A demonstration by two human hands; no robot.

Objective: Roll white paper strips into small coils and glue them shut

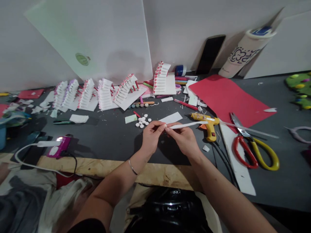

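A long, narrow white strip, which looks like paper, runs rightward from my fingertips. My left hand pinches its near end between thumb and finger. Against it, my right hand is closed on the same strip close to that end. The exact shape of the pinched end is partly hidden by my fingers. Just left of my hands lies a cluster of small white discs, with a pale green piece of paper beside it. Behind my hands is a flat white paper piece.
A yellow glue gun lies to the right, its cord trailing forward. Beyond it are scissors with red and yellow handles, and a red sheet. Several white stepped paper models stand at the back. A purple charger sits left.
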